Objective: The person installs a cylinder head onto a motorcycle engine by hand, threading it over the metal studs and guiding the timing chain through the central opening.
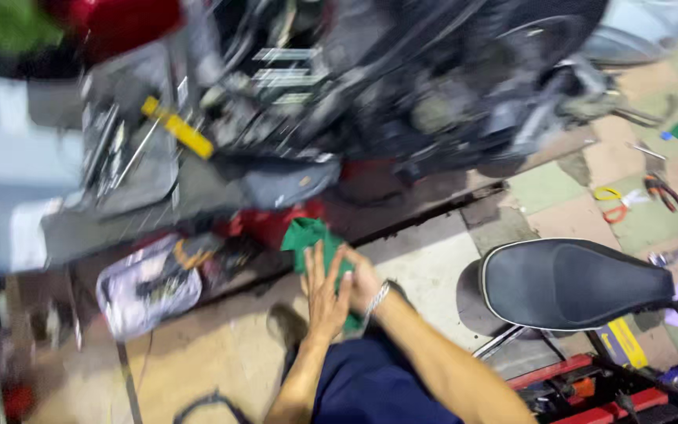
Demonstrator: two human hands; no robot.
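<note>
Near the middle of the floor, the left hand (325, 292), fingers spread flat, and the right hand (364, 284) press a crumpled green cloth rag (308, 238) between them. The wiping looks mid-way. The stripped dark motorcycle (402, 86) stands far behind, its black seat (570, 283) off to the right.

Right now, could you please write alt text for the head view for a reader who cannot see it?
Both hands, left hand and right hand, press a green cloth between them above a concrete floor. A blurred motorcycle stands ahead, and a detached black seat lies at right.
</note>
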